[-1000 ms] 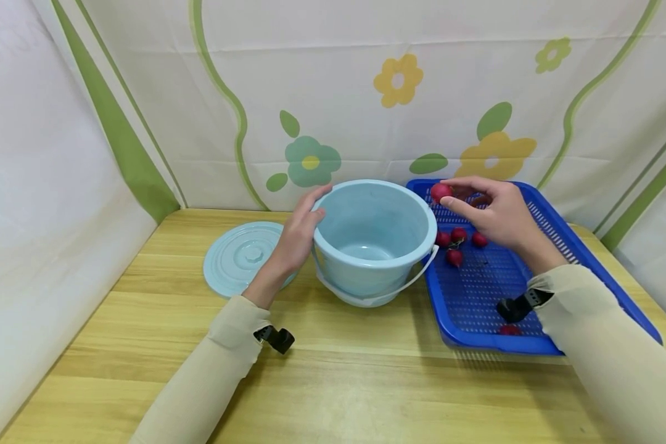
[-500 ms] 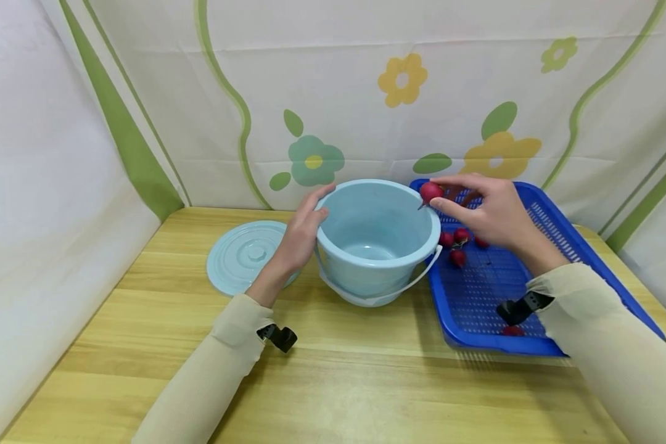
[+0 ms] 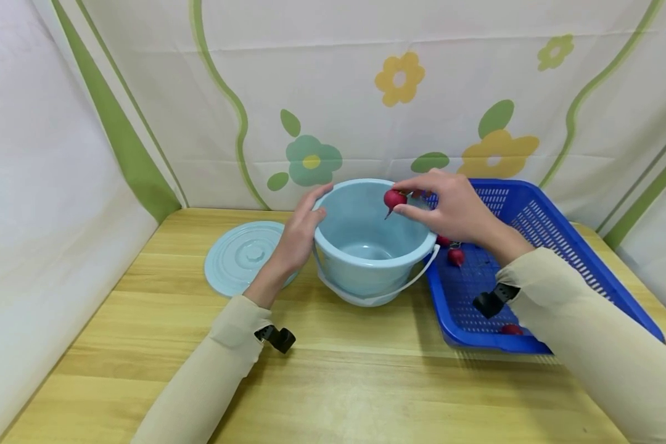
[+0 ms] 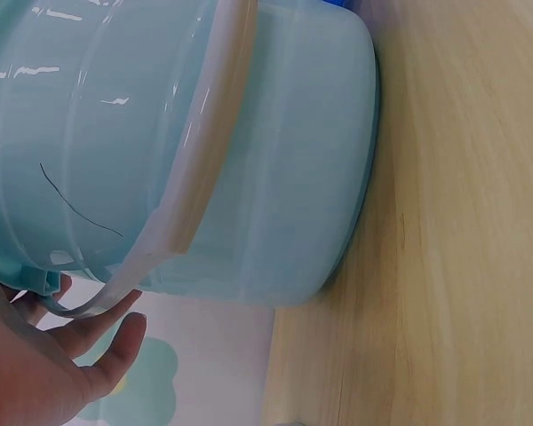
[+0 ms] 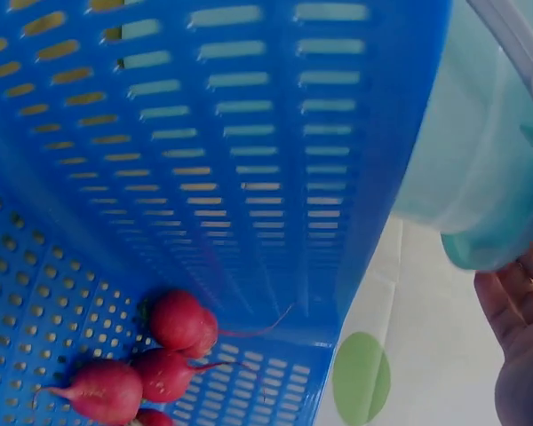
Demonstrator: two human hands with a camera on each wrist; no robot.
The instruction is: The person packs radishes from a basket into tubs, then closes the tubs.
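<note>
Red radish (image 3: 394, 198) pinched by the right hand (image 3: 449, 206) hangs over the bucket (image 3: 374, 246); left hand (image 3: 298, 234), fingers straight, steadies its rim.

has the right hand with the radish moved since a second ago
Yes. The right hand, pinching a radish, has shifted left from over the blue basket to above the open bucket, which stays put under the left hand.

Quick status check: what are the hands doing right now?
Left hand steadies bucket at its rim. Right hand pinches radish above bucket opening. More radishes in blue basket. Nothing in the way.
</note>
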